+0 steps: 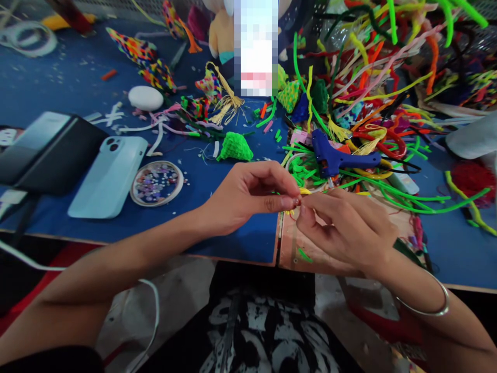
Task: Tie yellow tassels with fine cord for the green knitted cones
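My left hand (248, 194) and my right hand (344, 225) meet fingertip to fingertip above the table's front edge. Between them they pinch a small yellow piece (303, 191), mostly hidden by the fingers. A silver bangle (430, 305) circles my right wrist. Just behind the hands lies a blue glue gun (334, 155) on loose green pipe cleaners (306, 168). A green woven cone (234, 147) sits on the blue table (77, 77) a little beyond my left hand.
A light-blue phone (111, 176) and a dark case (46, 153) lie at left, beside a round dish of beads (156, 183). A white oval object (145, 98) sits further back. A tangle of coloured pipe cleaners (388, 62) fills the right. Red-handled scissors (388, 142) lie near the gun.
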